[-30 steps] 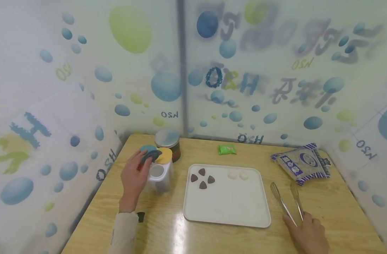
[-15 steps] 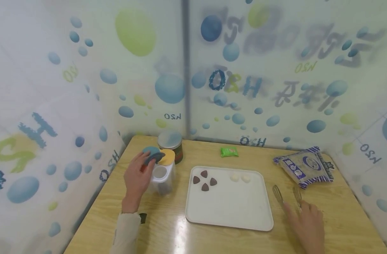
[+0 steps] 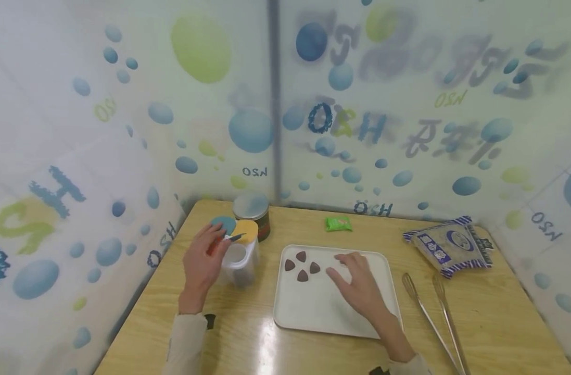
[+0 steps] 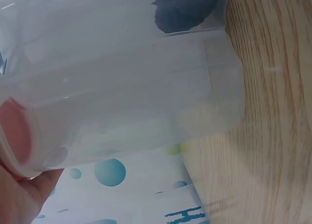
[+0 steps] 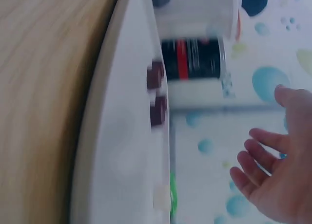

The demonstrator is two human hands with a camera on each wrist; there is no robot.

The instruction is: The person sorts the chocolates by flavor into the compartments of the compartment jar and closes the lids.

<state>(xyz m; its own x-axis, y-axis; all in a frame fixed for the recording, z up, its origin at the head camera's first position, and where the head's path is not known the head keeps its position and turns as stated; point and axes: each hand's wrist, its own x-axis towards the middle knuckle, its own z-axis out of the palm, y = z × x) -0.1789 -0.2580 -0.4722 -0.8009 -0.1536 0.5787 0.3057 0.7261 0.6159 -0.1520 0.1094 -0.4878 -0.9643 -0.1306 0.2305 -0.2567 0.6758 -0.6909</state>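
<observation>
My left hand pinches a dark flip lid, tilted up over one opening of a clear storage container. That container also has blue, yellow and red lids, the red one mostly behind the hand. Through its clear wall, the left wrist view shows something dark at the bottom. My right hand hovers above the white tray, fingers loosely bent and holding nothing. Several brown triangular pieces lie on the tray. A pale piece appears in the right wrist view.
Metal tongs lie right of the tray. Behind them is a blue-and-white plastic bag. A small green packet lies at the back, and a lidded tin stands behind the container. Patterned curtains surround the table.
My right hand let go of the tongs, leaving them on the table, and moved left over the tray. The left hand stayed at the container while the dark lid's tilt changed.
</observation>
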